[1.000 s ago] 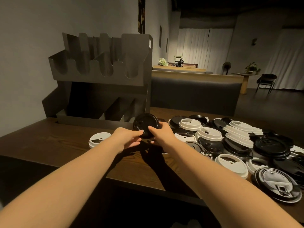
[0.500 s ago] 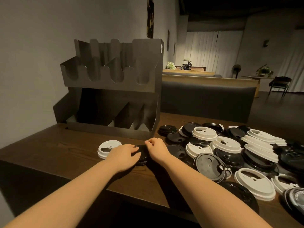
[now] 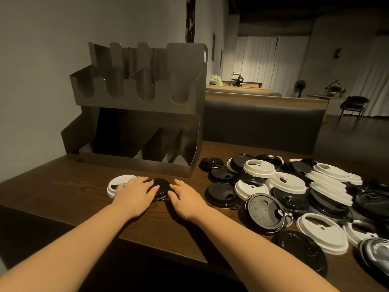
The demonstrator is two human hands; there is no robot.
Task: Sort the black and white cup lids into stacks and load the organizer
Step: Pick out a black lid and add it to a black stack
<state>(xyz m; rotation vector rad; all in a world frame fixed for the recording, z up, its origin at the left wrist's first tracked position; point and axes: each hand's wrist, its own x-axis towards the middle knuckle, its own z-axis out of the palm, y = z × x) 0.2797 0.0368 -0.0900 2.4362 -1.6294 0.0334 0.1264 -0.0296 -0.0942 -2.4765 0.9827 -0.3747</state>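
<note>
At frame centre, the black lid [image 3: 160,188] lies between 2 relaxed hands, left hand [image 3: 134,192] fingertips resting on it, right hand [image 3: 186,198] just beside.

- Your left hand [image 3: 134,191] and right hand [image 3: 185,197] were bare, with no gloves, rings or watch on them.
- Both your forearms, entering from the lower corners of the frame, showed no sleeves.
- Your fingernails were short and unpainted.

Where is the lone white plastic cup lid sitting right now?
In the head view, the white plastic cup lid lies on the wooden table before the metal organizer, partly under the left hand.
</note>
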